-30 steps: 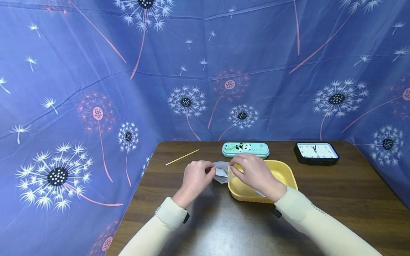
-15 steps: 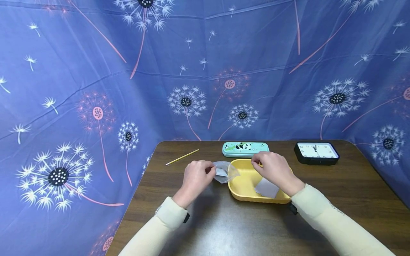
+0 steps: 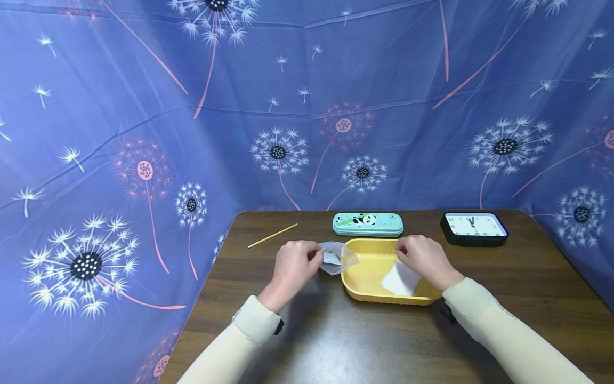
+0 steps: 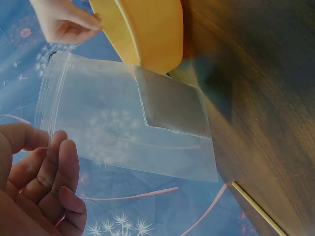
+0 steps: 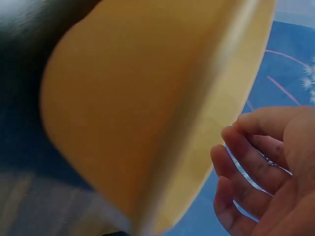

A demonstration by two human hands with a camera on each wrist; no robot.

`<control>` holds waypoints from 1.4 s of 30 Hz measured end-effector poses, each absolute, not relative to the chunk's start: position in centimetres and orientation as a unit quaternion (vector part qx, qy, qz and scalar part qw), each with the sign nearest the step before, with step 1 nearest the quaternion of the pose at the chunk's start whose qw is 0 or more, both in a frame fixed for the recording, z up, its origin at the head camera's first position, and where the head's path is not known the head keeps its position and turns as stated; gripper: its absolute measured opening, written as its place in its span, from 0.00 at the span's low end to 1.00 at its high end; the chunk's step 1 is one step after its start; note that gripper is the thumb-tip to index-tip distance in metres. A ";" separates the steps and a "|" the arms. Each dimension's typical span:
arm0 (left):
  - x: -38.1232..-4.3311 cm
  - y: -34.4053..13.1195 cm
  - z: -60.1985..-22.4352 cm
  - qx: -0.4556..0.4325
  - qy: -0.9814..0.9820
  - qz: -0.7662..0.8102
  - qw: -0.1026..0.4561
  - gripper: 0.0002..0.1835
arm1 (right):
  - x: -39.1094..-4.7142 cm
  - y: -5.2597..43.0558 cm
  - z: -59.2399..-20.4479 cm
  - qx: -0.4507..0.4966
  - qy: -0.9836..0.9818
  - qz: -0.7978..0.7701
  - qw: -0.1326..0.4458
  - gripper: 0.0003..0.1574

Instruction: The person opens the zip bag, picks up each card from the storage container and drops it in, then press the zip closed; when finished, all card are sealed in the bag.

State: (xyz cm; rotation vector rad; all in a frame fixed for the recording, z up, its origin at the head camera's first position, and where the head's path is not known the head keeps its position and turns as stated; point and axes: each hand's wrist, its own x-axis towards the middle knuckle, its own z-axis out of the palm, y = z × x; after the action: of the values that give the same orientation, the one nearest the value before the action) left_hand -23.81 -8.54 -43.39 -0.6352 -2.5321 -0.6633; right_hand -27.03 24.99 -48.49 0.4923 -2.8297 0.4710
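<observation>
My left hand (image 3: pixel 298 266) pinches a clear zip-lock bag (image 4: pixel 98 113) near its sealing edge, between thumb and forefinger. Inside the bag, at the far end from my fingers, lies a flat square piece (image 4: pixel 172 101), grey in the left wrist view and whitish from above. The bag overlaps the left rim of a yellow plastic basket (image 3: pixel 366 266). Over that basket's right side hovers my right hand (image 3: pixel 424 260), fingers loosely bent and thumb close to the forefinger, with nothing seen between them. Beneath it a white sheet of paper (image 3: pixel 399 279) lies in the basket.
Behind the basket stands a mint pencil case (image 3: pixel 367 224) with a panda on it. A yellow pencil (image 3: pixel 272 236) lies at the back left of the wooden table (image 3: pixel 316 341). A black-framed clock (image 3: pixel 474 229) sits at the back right, before a blue dandelion-print cloth (image 3: pixel 408 106).
My right hand has let go of the bag's edge and moved right over the basket, uncovering the white paper in it. The left hand keeps still with the bag.
</observation>
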 end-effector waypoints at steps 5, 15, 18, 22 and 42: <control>-23.7 -8.6 -43.3 -0.230 -0.915 -0.246 0.222 0.07 | -27.5 25.7 -49.9 0.157 -0.973 0.151 0.078 0.12; -23.8 -8.6 -43.4 -0.226 -0.917 -0.241 0.222 0.07 | -27.6 25.7 -52.3 0.123 -0.978 0.164 -0.037 0.21; -23.8 -8.6 -43.4 -0.226 -0.917 -0.241 0.222 0.07 | -27.4 25.6 -52.6 0.125 -0.978 0.163 -0.037 0.27; -23.7 -8.6 -43.4 -0.226 -0.917 -0.243 0.222 0.07 | -27.2 25.5 -52.7 0.130 -0.979 0.156 -0.032 0.32; -24.0 -8.7 -43.6 -0.231 -0.915 -0.239 0.228 0.07 | -27.0 25.4 -52.3 0.134 -0.983 0.122 -0.019 0.37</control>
State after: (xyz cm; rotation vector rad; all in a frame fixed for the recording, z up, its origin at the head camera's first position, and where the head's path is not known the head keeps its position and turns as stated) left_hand -23.96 -8.70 -43.56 -0.6349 -2.5196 -0.6588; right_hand -26.99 25.41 -52.26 0.4278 -3.1273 0.3880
